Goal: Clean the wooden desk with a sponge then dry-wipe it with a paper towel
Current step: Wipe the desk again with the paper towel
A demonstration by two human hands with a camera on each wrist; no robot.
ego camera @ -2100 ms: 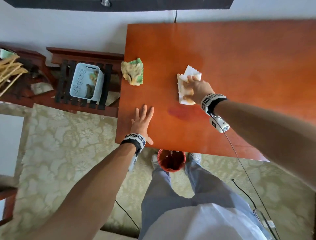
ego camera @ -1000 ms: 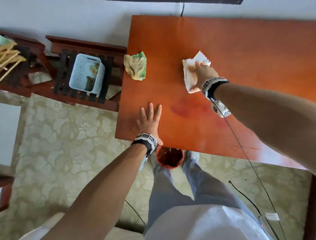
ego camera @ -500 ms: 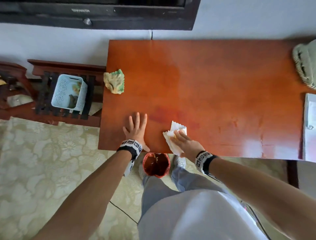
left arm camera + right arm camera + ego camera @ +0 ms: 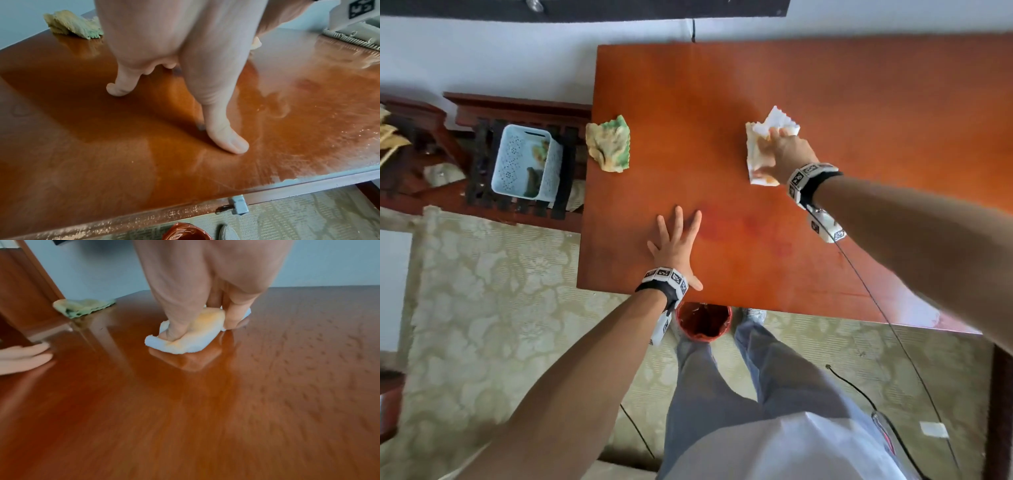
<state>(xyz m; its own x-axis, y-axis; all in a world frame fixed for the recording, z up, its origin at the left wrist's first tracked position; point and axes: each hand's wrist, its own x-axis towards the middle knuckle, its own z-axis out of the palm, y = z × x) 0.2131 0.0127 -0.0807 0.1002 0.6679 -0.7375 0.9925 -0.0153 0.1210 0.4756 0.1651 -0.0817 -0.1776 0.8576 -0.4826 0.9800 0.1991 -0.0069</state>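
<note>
The wooden desk fills the upper right of the head view. My right hand presses a crumpled white paper towel onto the desk's middle. In the right wrist view the yellow-stained towel is bunched between thumb and outer finger of that hand. My left hand lies flat with fingers spread near the front left edge, holding nothing; its thumb and little finger touch the wood. A yellow-green sponge lies alone at the desk's left edge.
A faint reddish smear marks the wood beside the left hand. A red-lined bin stands on the floor under the front edge. A pale blue basket sits on a dark rack left of the desk. A cable hangs from my right wrist.
My right hand has slid the paper towel from the front edge back toward the far middle of the desk. The left hand and the sponge have stayed put.
</note>
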